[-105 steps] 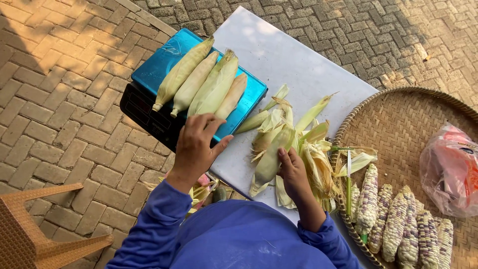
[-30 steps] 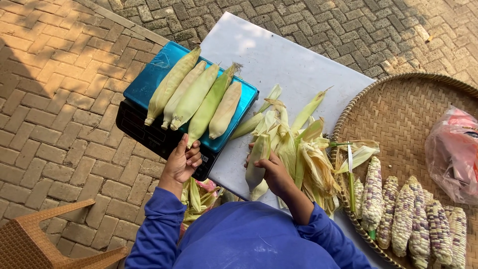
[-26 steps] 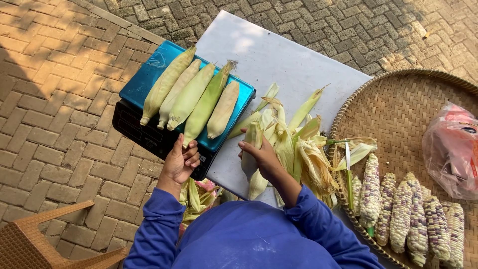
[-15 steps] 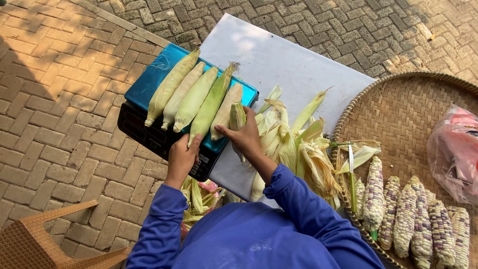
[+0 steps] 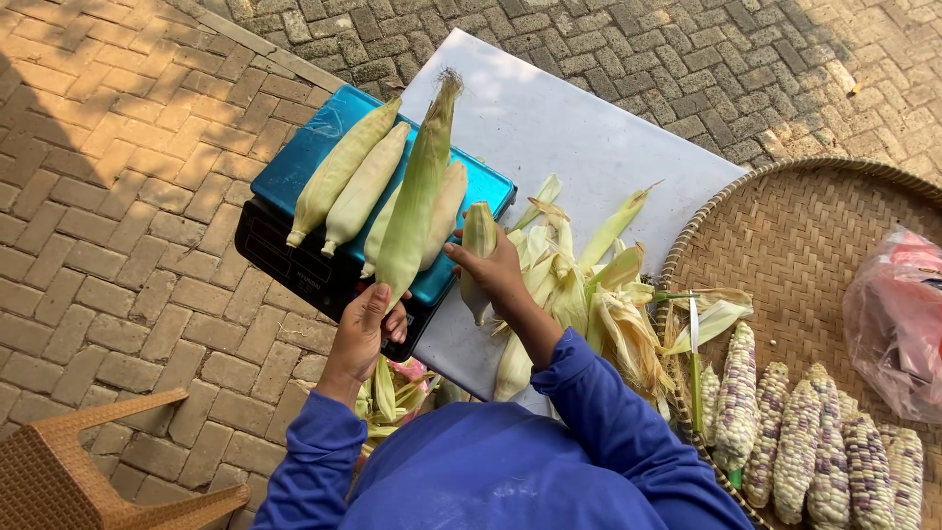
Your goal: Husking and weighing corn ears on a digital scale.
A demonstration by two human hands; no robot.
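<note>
both blue-sleeved arms forward, left hand (image 5: pixel 368 319) half-curled, right hand (image 5: pixel 491 275) closed in grip

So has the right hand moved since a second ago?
Yes. The right hand, holding a husked corn ear, has shifted from the pile of green husked corn on the white board toward the blue-topped scale.

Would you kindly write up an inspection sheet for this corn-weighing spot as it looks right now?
Surface: white board on brick paving.
Job's things: blue-topped scale carrying several corn ears in husk; another ear in hand.
Clutter: pile of husked-leaf ears; woven tray with shucked speckled cobs; pink plastic bag.
Grippers: left hand on the scale's front edge; right hand holding the ear beside the scale.
Cables: nothing seen.
Surroundings: wicker chair.
</note>
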